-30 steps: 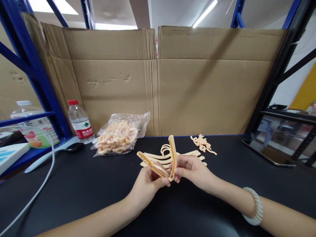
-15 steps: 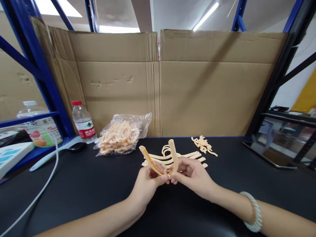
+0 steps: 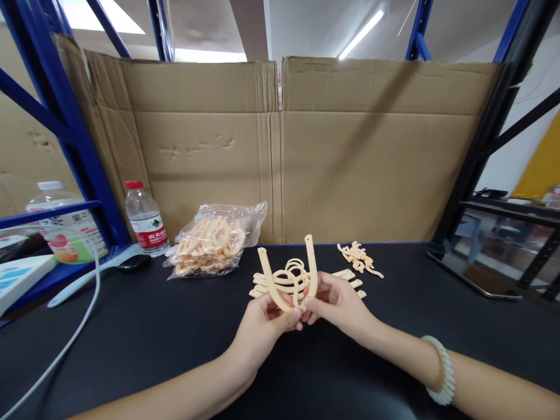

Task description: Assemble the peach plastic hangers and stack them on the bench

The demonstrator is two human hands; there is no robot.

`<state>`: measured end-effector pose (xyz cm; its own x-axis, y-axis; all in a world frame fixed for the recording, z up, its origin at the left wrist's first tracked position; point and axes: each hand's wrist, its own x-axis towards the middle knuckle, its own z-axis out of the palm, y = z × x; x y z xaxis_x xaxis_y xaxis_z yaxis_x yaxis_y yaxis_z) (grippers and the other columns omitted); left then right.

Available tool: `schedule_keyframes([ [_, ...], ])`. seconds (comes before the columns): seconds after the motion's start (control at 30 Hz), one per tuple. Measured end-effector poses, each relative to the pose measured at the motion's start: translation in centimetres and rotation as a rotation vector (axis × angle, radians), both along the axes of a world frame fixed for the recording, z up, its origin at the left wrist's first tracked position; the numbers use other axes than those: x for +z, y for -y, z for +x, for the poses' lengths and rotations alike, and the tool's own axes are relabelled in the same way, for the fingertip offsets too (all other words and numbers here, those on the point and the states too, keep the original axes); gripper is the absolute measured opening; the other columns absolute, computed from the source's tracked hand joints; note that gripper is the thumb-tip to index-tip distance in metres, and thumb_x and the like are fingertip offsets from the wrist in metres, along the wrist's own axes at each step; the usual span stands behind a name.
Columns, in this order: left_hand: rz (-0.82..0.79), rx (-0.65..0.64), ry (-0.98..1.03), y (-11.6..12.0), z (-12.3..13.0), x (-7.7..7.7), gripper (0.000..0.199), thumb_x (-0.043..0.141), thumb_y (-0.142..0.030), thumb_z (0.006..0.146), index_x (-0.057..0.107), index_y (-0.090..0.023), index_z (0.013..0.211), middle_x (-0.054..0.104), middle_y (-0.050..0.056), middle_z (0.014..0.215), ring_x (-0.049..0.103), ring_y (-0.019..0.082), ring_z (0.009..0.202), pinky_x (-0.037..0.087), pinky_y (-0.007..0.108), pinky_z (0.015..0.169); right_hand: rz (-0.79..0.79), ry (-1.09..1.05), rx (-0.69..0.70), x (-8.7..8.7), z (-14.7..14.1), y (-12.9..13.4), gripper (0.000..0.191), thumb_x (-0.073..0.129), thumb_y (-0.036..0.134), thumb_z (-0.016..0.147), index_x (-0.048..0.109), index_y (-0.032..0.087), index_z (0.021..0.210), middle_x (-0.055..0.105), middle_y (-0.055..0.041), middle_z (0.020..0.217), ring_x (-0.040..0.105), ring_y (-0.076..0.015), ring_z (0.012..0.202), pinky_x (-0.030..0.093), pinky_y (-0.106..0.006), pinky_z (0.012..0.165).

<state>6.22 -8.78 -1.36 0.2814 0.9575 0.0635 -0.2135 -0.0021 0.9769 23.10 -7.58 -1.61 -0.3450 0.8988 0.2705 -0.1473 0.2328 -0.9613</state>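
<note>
A beige U-shaped strip with holes at both ends is held upright between my two hands. My left hand pinches its bottom bend from the left, thumb in front. From the right, my right hand grips the same bend, with its thumb close to the other one. A thin curved piece shows inside the U; whether it is joined to it I cannot tell. Just behind lie several beige curved strips on the black table, partly hidden by the held piece and my hands.
A clear plastic bag of beige parts lies at the back left, beside a red-capped water bottle. Small beige pieces form a pile at the back right. A tablet lies far right. A white cable crosses the left side.
The U-shaped strip has turned so that its flat face and end holes show towards me, with both arms more upright. Both hands keep their hold in nearly the same place.
</note>
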Motion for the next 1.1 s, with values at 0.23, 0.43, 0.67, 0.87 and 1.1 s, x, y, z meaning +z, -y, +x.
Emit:
schedule_keyframes([
  [0.23,-0.080,0.143,0.046,-1.3,-1.4,0.4,0.034,0.082,-0.031,0.063,0.062,-0.013,0.084,0.067,0.005,0.087,0.061,0.011,0.070,0.053,0.026,0.073,-0.108,0.000,0.026,2.1,3.9,-2.0,0.030,0.079,0.032,0.068,0.058,0.014,0.081,0.063,0.0001,0.069,0.062,-0.0099,0.061,0.054,-0.022,0.059],
  [0.43,-0.085,0.347,-0.002,-1.9,-2.2,0.9,0.034,0.078,-0.031,0.062,0.059,-0.013,0.084,0.063,0.001,0.071,0.057,0.010,0.062,0.051,0.026,0.068,0.002,0.350,0.095,3.0,6.1,-3.2,0.028,0.078,0.031,0.067,0.059,0.014,0.078,0.067,-0.0023,0.072,0.063,-0.0127,0.065,0.052,-0.028,0.065],
  [0.67,0.117,0.495,-0.113,-1.7,-2.2,0.7,0.032,0.073,-0.038,0.063,0.055,-0.016,0.078,0.057,-0.002,0.066,0.051,0.011,0.060,0.041,0.021,0.053,0.162,0.690,0.282,2.8,6.6,-2.9,0.020,0.073,0.025,0.070,0.063,0.015,0.083,0.063,0.0002,0.072,0.060,-0.0136,0.067,0.048,-0.026,0.064],
  [0.87,0.249,0.589,-0.242,-2.0,-2.5,0.1,0.026,0.067,-0.033,0.068,0.052,-0.019,0.083,0.056,-0.001,0.077,0.054,0.015,0.068,0.043,0.025,0.061,0.349,0.852,0.198,3.1,6.6,-2.6,0.009,0.066,0.014,0.069,0.065,0.015,0.078,0.063,0.0000,0.076,0.057,-0.0128,0.069,0.043,-0.023,0.061],
  [1.1,0.696,0.564,-0.629,-1.4,-2.7,0.4,0.010,0.052,-0.020,0.078,0.053,-0.021,0.088,0.059,0.004,0.094,0.054,0.022,0.094,0.040,0.036,0.084,0.390,0.942,0.193,3.3,6.5,-2.3,0.025,0.056,0.006,0.067,0.069,0.016,0.085,0.059,0.0001,0.077,0.053,-0.0116,0.067,0.042,-0.021,0.059],
])
